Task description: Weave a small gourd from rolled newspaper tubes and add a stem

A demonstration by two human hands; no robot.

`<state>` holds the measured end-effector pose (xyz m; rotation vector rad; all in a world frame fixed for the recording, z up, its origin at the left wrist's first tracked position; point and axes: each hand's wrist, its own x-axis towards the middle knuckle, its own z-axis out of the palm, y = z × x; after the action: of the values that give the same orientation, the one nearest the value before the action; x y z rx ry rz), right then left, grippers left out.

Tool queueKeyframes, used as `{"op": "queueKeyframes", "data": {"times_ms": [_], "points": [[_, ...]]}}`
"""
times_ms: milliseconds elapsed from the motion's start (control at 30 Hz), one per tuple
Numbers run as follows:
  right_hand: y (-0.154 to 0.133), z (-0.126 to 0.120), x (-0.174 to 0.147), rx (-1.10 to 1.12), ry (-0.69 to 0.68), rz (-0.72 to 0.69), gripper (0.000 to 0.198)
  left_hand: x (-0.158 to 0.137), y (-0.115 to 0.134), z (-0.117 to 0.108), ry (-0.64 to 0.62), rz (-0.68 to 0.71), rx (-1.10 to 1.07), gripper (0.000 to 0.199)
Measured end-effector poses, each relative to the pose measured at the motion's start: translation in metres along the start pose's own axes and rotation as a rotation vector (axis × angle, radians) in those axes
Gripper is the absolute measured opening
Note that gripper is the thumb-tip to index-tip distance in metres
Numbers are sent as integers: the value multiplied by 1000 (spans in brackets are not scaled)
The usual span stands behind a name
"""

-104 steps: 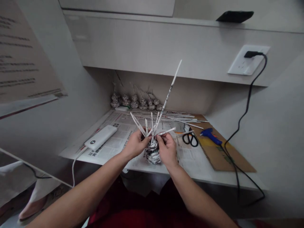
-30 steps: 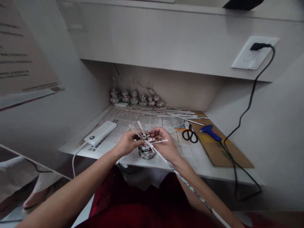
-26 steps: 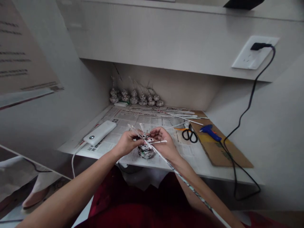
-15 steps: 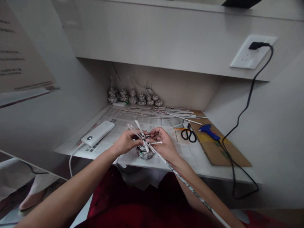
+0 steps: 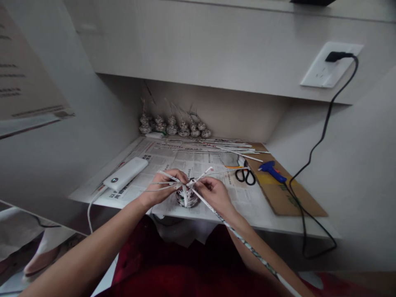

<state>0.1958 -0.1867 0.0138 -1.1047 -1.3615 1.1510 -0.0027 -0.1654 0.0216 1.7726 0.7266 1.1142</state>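
Note:
A small woven piece of rolled newspaper [image 5: 186, 199] sits at the front edge of the desk, with thin paper spokes [image 5: 161, 181] sticking out of its top. My left hand [image 5: 162, 186] grips it from the left, fingers among the spokes. My right hand [image 5: 213, 193] pinches one long rolled paper strip [image 5: 244, 243] close to the woven piece. That strip runs down to the right past my forearm, out of the picture's bottom edge.
A white power bank [image 5: 125, 179] with its cable lies at the left on spread newspaper [image 5: 154, 159]. Black scissors [image 5: 245, 175], a blue glue gun [image 5: 272, 170] on cardboard [image 5: 291, 198] and loose paper strips [image 5: 213, 147] lie behind. Several finished woven pieces [image 5: 173, 126] line the back wall.
The long strip, upright 3.5 s ago, now trails down toward me. In the last second the spokes have tilted over to the left and the woven piece has sunk lower between my hands.

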Motion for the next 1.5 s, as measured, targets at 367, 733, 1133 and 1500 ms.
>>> {"op": "queueKeyframes", "data": {"times_ms": [367, 733, 1133, 1500], "points": [[-8, 19, -2, 311, 33, 64, 23, -1, 8, 1, 14, -17, 27, 15], [-2, 11, -5, 213, 7, -37, 18, -5, 10, 13, 75, 45, 74, 19], [6, 13, -20, 66, 133, -207, 18, -7, 8, 24, 261, -95, 63, 20], [16, 14, 6, 335, 171, 55, 23, 0, 9, 30, 291, -137, -27, 27]]}}
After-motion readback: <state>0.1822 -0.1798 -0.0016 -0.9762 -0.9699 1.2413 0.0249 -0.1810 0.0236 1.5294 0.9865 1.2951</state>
